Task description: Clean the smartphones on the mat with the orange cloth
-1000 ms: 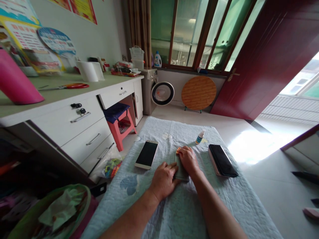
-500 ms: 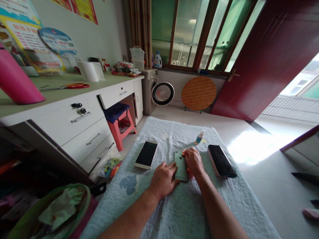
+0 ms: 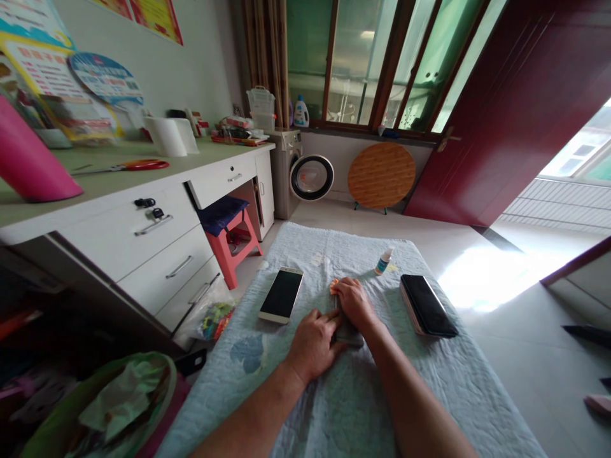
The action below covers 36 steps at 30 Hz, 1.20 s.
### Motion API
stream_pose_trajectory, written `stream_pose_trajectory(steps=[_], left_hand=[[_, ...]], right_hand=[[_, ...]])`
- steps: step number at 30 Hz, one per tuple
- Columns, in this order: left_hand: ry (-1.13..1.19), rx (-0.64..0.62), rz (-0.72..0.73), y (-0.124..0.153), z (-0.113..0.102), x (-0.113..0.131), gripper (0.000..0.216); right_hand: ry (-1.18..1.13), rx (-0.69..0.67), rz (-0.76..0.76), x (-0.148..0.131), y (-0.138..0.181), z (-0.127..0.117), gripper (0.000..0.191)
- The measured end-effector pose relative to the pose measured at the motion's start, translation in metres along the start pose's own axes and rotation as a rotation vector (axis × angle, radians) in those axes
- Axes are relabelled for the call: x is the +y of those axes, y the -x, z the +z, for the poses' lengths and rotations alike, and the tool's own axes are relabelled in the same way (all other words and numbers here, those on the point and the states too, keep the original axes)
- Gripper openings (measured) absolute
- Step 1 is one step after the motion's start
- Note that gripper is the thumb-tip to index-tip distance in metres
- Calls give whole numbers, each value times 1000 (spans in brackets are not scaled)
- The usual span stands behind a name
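Note:
A grey-backed phone [image 3: 349, 337] lies on the cloth-covered table in front of me, mostly covered by my hands. My left hand [image 3: 312, 343] grips its left side, with thumb and fingers at the lower edge. Bunched under the fingers of my right hand [image 3: 354, 304] is an orange cloth [image 3: 334, 287], pressed on the phone's upper part. To the left lies a white-framed phone [image 3: 281, 295], dark screen up. A small spray bottle [image 3: 383, 261] stands beyond my right hand. On the right, a black phone [image 3: 428, 305] rests on a pinkish item.
A pale blue quilted cover [image 3: 477, 388] spreads over the table. At left stand a white desk [image 3: 157, 251], a pink stool [image 3: 235, 254] and a bin [image 3: 157, 407]. Behind are an open washing machine [image 3: 285, 172] and a round wooden tabletop [image 3: 382, 175].
My right hand has moved left across the phone with the orange cloth, from its right edge to its upper left. My left hand stays in place on the phone.

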<state>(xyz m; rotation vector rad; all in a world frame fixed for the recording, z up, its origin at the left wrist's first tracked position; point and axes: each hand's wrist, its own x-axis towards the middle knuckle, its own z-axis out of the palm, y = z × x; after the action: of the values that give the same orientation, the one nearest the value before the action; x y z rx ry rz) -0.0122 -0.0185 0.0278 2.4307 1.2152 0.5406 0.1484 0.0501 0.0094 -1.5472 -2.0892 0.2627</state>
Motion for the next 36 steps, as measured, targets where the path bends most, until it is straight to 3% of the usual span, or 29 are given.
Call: stream_pose_trajectory(steps=[7, 13, 23, 26, 32, 36], left_hand=[[-10, 7, 5, 0, 2, -1, 41], [-5, 12, 16, -1, 2, -3, 41], [73, -4, 73, -1, -5, 1, 45], [74, -5, 82, -1, -6, 1, 37], [23, -17, 30, -2, -6, 0, 31], [18, -23, 21, -2, -6, -1, 32]], right_hand=[[48, 74, 159, 19, 14, -17, 24], [42, 89, 169, 15, 18, -23, 21], [-109, -336, 31, -1, 21, -41, 22], [-119, -270, 61, 1, 18, -37, 23], [-64, 20, 78, 0, 9, -18, 24], [-32, 50, 35, -2, 6, -11, 24]])
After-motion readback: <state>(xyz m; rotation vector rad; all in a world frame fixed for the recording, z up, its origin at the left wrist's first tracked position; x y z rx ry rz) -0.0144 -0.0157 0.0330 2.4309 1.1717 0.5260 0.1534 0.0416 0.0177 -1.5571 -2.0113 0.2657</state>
